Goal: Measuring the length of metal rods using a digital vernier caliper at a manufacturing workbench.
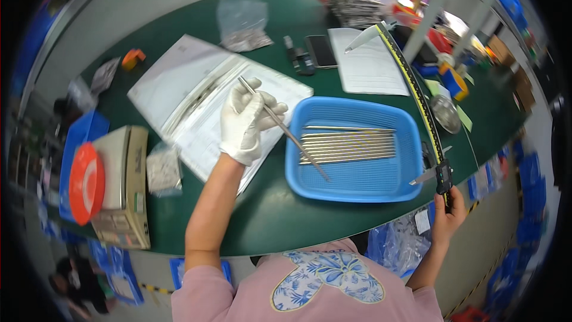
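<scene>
Two hands busy: gloved left hand (243,120) grip pinching a metal rod (283,128) over the blue tray (354,188); right hand (448,213) grip wrapped round a long caliper (417,98), ready for measuring.

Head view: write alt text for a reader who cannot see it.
A gloved left hand holds a thin metal rod slanting over a blue basket of similar rods, while the bare right hand grips a long caliper beside the basket. Both are at a green table strewn with papers, bags and a phone.
</scene>
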Demonstrator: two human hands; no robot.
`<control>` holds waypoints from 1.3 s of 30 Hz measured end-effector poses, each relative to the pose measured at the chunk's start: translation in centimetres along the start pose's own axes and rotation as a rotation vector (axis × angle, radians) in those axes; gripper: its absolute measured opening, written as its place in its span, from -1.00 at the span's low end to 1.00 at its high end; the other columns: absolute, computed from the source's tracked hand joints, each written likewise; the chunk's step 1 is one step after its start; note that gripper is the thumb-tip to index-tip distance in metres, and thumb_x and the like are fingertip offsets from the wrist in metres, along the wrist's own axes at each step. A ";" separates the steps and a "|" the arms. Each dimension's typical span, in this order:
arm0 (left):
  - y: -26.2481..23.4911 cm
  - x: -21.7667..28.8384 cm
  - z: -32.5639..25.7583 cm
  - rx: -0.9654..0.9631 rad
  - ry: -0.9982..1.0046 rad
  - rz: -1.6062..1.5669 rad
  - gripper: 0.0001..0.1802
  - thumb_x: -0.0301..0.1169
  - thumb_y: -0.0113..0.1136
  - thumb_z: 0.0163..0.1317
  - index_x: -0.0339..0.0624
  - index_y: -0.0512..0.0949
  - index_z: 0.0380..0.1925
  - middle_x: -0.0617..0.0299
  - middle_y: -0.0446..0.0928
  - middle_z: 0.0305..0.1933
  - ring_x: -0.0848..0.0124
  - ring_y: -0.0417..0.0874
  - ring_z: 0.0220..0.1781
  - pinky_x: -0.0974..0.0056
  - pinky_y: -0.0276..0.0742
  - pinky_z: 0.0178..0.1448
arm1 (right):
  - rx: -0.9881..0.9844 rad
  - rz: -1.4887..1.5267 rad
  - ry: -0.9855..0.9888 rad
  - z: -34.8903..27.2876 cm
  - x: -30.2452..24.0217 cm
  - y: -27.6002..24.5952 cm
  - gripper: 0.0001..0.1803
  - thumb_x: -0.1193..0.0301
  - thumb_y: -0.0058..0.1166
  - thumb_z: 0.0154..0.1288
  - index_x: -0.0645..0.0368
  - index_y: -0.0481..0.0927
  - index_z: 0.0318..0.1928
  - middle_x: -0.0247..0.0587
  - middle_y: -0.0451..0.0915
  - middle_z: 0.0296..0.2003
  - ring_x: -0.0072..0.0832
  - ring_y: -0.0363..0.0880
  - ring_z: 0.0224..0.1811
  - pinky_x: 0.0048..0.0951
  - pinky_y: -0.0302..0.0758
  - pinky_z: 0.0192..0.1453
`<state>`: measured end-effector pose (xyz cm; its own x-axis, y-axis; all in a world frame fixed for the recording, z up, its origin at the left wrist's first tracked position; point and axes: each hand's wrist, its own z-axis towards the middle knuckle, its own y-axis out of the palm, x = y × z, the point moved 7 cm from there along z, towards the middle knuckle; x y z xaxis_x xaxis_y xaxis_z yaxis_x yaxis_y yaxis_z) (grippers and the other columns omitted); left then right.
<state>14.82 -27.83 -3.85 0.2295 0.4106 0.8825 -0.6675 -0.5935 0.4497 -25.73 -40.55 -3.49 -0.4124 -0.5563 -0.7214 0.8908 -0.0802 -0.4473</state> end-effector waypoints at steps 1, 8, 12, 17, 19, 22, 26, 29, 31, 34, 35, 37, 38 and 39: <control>-1.4 -0.6 -1.0 0.064 -0.017 -0.076 -0.59 -0.35 0.08 0.12 -0.24 0.20 -0.09 0.17 0.41 -0.40 0.23 0.57 -0.33 0.20 0.57 -0.30 | -0.051 -0.014 -0.028 0.2 -0.6 1.0 -0.68 0.58 0.14 -0.05 0.38 0.45 -0.21 -0.25 0.51 -0.41 -0.60 0.46 -0.37 -0.62 0.39 -0.26; -5.5 -3.2 -6.6 0.207 -0.140 -0.310 -0.58 -0.37 0.06 0.13 -0.21 0.18 -0.06 0.17 0.38 -0.32 0.22 0.54 -0.26 0.17 0.56 -0.25 | -0.397 -0.097 -0.311 0.4 -7.0 7.1 -0.67 0.53 0.13 -0.02 0.38 0.44 -0.19 -0.22 0.50 -0.39 -0.60 0.43 -0.39 -0.64 0.35 -0.29; -5.9 -3.8 -7.0 0.361 -0.200 -0.289 -0.63 -0.42 0.07 0.09 -0.18 0.24 -0.10 0.14 0.37 -0.31 0.18 0.53 -0.33 0.12 0.54 -0.27 | -0.381 -0.115 -0.447 0.4 -8.5 8.3 -0.65 0.50 0.20 -0.14 0.35 0.48 -0.26 -0.06 0.51 -0.48 -0.31 0.51 -0.49 -0.46 0.41 -0.42; -8.8 -4.8 -6.8 0.401 -0.159 -0.277 -0.61 -0.41 0.06 0.13 -0.10 0.24 -0.03 0.23 0.37 -0.23 0.22 0.47 -0.18 0.13 0.50 -0.17 | -0.394 -0.144 -0.426 0.6 -8.7 9.4 -0.67 0.38 0.22 -0.14 0.23 0.50 -0.30 -0.23 0.49 -0.57 -0.43 0.47 -0.63 -0.52 0.37 -0.59; -7.9 -3.5 -6.2 0.372 -0.070 -0.214 -0.65 -0.41 0.03 0.16 -0.12 0.23 -0.06 0.24 0.37 -0.28 0.24 0.49 -0.19 0.14 0.51 -0.17 | -0.362 -0.141 -0.397 0.7 -8.6 8.3 -0.67 0.38 0.22 -0.14 0.23 0.51 -0.30 -0.24 0.49 -0.57 -0.45 0.47 -0.65 -0.53 0.37 -0.60; -2.0 -0.5 -5.9 0.263 0.181 -0.004 -0.76 -0.47 -0.11 0.21 -0.15 0.20 -0.12 0.20 0.38 -0.34 0.25 0.52 -0.26 0.16 0.52 -0.17 | -0.255 -0.117 -0.342 0.8 -7.4 5.9 -0.67 0.38 0.23 -0.14 0.23 0.51 -0.30 -0.24 0.49 -0.56 -0.47 0.47 -0.65 -0.54 0.37 -0.60; 7.8 0.8 -7.7 -0.209 0.462 0.464 -0.90 -0.54 -0.15 0.20 -0.27 0.29 -0.27 0.10 0.42 -0.45 0.27 0.54 -0.45 0.27 0.51 -0.31 | -0.096 -0.057 -0.276 0.9 -5.7 3.0 -0.65 0.39 0.23 -0.15 0.25 0.50 -0.28 -0.23 0.49 -0.56 -0.49 0.48 -0.64 -0.55 0.37 -0.60; 15.3 -0.7 -8.4 -0.569 0.603 0.842 -0.86 -0.58 -0.04 0.10 -0.30 0.37 -0.30 0.04 0.47 -0.42 0.20 0.54 -0.48 0.29 0.47 -0.37 | -0.077 -0.075 -0.169 0.8 -4.1 1.2 -0.64 0.41 0.23 -0.16 0.27 0.50 -0.27 -0.21 0.50 -0.54 -0.48 0.48 -0.64 -0.56 0.38 -0.59; 19.7 -3.0 -8.0 -0.699 0.526 1.002 -0.79 -0.57 0.01 0.04 -0.26 0.41 -0.26 0.03 0.49 -0.40 0.13 0.53 -0.44 0.22 0.46 -0.37 | 0.026 -0.063 -0.134 0.4 -3.0 -0.3 -0.62 0.42 0.23 -0.17 0.28 0.49 -0.26 -0.19 0.50 -0.53 -0.47 0.48 -0.63 -0.56 0.36 -0.59; 22.3 -8.1 -7.4 -0.901 0.441 1.183 -0.81 -0.47 -0.03 0.07 -0.17 0.42 -0.27 0.01 0.50 -0.37 0.08 0.52 -0.35 0.12 0.44 -0.29 | 0.063 -0.081 -0.114 0.0 -2.5 -1.6 -0.62 0.47 0.21 -0.18 0.28 0.49 -0.24 -0.23 0.46 -0.57 -0.51 0.43 -0.64 -0.58 0.33 -0.58; 22.4 -10.0 -7.2 -0.952 0.395 1.278 -0.82 -0.43 -0.05 0.09 -0.15 0.43 -0.28 0.00 0.50 -0.37 0.08 0.52 -0.33 0.10 0.43 -0.26 | 0.082 -0.100 -0.100 -0.1 -2.2 -2.1 -0.62 0.48 0.20 -0.18 0.28 0.49 -0.23 -0.25 0.44 -0.58 -0.53 0.40 -0.64 -0.58 0.32 -0.58; 21.6 -13.8 -7.0 -1.099 0.137 1.506 -0.79 -0.32 -0.08 0.11 -0.14 0.44 -0.29 0.00 0.50 -0.32 0.06 0.52 -0.26 0.07 0.41 -0.18 | 0.099 -0.089 -0.097 -0.5 -2.0 -3.1 -0.63 0.49 0.19 -0.17 0.28 0.49 -0.23 -0.27 0.41 -0.61 -0.55 0.36 -0.65 -0.58 0.32 -0.57; 20.9 -14.6 -6.7 -1.119 0.116 1.486 -0.77 -0.31 -0.08 0.12 -0.15 0.44 -0.26 0.01 0.50 -0.31 0.07 0.51 -0.24 0.07 0.41 -0.18 | 0.074 -0.127 -0.089 -0.5 -1.9 -3.4 -0.63 0.49 0.19 -0.17 0.28 0.50 -0.24 -0.27 0.40 -0.62 -0.56 0.37 -0.65 -0.57 0.31 -0.57; 20.1 -15.4 -6.5 -1.148 0.098 1.464 -0.75 -0.30 -0.09 0.13 -0.15 0.44 -0.23 0.01 0.50 -0.29 0.07 0.51 -0.21 0.07 0.40 -0.17 | 0.053 -0.170 -0.075 -0.7 -1.7 -3.9 -0.63 0.49 0.19 -0.17 0.28 0.50 -0.24 -0.27 0.40 -0.62 -0.56 0.37 -0.65 -0.57 0.30 -0.58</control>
<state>-6.67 -41.57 -9.28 -0.9057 0.1272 0.4043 -0.3729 0.2141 -0.9028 -28.62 -38.71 -0.96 -0.5439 -0.5913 -0.5955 0.8193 -0.2207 -0.5292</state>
